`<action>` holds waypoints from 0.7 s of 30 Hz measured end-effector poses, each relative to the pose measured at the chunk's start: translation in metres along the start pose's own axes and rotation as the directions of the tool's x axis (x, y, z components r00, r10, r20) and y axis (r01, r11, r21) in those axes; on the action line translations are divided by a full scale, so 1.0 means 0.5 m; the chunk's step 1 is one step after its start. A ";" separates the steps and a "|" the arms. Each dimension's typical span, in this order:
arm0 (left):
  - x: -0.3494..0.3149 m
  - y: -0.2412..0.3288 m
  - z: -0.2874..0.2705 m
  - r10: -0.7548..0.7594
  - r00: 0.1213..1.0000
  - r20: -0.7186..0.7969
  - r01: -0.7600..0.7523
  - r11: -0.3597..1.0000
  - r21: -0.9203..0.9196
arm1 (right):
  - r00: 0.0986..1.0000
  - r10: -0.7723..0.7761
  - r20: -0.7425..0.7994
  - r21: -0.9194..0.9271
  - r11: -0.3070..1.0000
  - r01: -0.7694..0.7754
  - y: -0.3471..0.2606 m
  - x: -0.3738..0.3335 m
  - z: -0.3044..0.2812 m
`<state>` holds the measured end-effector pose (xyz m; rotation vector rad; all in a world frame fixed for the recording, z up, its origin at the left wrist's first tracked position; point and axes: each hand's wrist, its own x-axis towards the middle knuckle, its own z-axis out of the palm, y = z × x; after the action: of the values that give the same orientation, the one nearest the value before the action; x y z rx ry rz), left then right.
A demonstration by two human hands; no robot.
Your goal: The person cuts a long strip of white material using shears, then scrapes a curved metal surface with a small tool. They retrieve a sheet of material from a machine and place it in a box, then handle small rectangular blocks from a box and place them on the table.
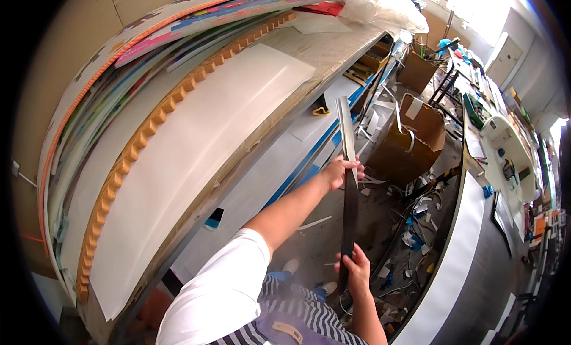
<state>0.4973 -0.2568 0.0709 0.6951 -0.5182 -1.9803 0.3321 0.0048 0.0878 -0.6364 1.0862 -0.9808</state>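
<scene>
I hold a long, narrow strip (350,208) over the gap between two worktables. Its upper end is shiny and pale grey, while the rest is dark. My left hand (340,172) grips it around the middle, the thumb across its face and fingertips showing past the right edge. Lower down, my right hand (356,270) is closed on the strip near its bottom end, which is partly hidden. I cannot tell whether the strip is metal or plastic.
The left table carries a large white sheet (196,160), a notched orange-brown strip (134,149) and stacked coloured boards (196,24). An open cardboard box (392,149) stands beyond my hands. Scraps and offcuts (416,238) litter the floor. At right, a white sheet (455,256) lies on a dark-topped table (493,273).
</scene>
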 end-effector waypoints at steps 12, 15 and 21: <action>0.127 0.086 -0.197 0.143 0.969 -0.202 -0.110 0.980 0.166 | 0.994 0.086 0.060 0.018 0.996 -0.088 -0.052 0.253 0.138; 0.104 0.125 -0.206 0.192 0.930 -0.313 -0.071 0.931 0.359 | 0.990 0.078 0.116 0.074 0.993 -0.087 -0.063 0.296 0.203; 0.017 0.166 -0.164 0.225 0.930 -0.292 0.153 0.486 0.861 | 0.991 0.105 0.083 0.278 0.952 -0.124 -0.014 0.336 0.294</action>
<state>0.6010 -0.3094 0.0580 1.6472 -1.3369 -1.3476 0.4897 -0.1527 0.0748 -0.3653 0.8918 -0.9842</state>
